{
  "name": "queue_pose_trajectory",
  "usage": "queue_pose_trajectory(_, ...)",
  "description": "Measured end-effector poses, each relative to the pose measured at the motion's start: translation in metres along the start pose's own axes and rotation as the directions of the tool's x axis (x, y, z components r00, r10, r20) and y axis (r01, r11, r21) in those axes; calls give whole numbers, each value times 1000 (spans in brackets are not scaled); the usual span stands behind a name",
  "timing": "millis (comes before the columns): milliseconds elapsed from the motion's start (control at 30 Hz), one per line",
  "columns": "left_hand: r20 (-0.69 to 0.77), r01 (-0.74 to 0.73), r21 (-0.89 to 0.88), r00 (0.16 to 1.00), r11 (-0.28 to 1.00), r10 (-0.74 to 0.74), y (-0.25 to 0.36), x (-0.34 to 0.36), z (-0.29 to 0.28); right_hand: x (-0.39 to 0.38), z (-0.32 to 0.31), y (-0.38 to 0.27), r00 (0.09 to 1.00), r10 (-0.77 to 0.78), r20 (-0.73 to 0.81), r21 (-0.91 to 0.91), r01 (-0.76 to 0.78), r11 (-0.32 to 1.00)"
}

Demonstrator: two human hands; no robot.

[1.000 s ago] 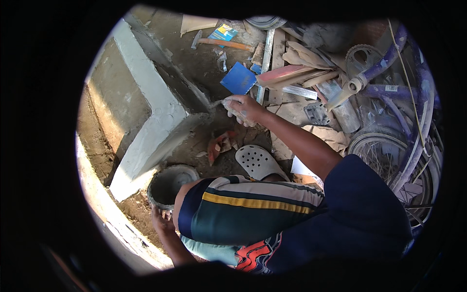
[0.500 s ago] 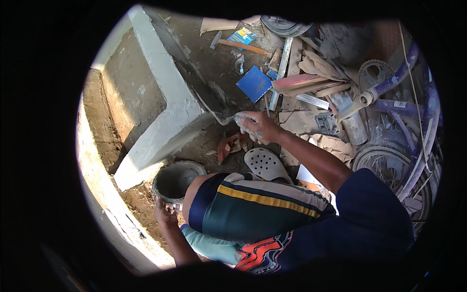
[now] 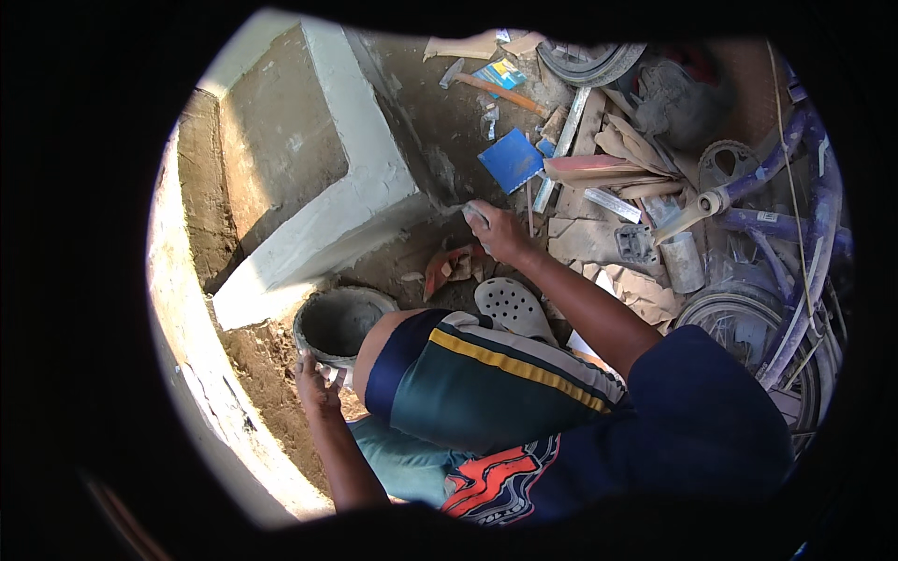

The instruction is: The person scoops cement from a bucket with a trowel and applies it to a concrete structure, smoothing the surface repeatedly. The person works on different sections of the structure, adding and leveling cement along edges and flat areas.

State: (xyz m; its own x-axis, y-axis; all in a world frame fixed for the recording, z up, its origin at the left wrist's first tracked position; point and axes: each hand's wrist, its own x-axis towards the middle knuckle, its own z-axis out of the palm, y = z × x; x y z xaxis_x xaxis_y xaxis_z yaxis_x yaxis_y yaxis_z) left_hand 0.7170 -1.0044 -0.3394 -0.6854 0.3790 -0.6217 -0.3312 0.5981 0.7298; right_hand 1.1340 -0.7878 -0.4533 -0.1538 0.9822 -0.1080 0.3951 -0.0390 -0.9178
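In the head view, the left hand (image 3: 318,385) is touching the near outer side of the bucket (image 3: 301,338), its fingers lying along it; whether they are gripping I cannot tell. The bucket is standing upright beside the bent knee, near the lower end of the grey wall (image 3: 369,187), with wet grey matter coating its inside. The right hand (image 3: 500,232) is clenching a grey-smeared tool (image 3: 475,219), largely hidden by the fingers, and is holding it just beside the wall's jutting corner; contact there is too small to tell. A pale clog (image 3: 508,304) is showing below that hand. Beyond, a hammer (image 3: 500,93) and a blue square (image 3: 512,161) are lying on the floor, while a purple bicycle frame (image 3: 748,220) is filling the right side.
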Motion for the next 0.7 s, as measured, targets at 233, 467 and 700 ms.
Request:
queue_pose_trajectory(233,55,-28,-47,998,998,30,-5,0,3,-45,-24,0,916,330,229,239,-382,893)
queue_pose_trajectory(467,30,-9,-57,999,998,11,-6,4,5,0,-83,-99,925,194,328,330,-305,893)
queue_pose_trajectory(700,37,-54,-97,998,994,58,-16,-9,8,13,-106,-128,892,-363,269,-529,452,719)
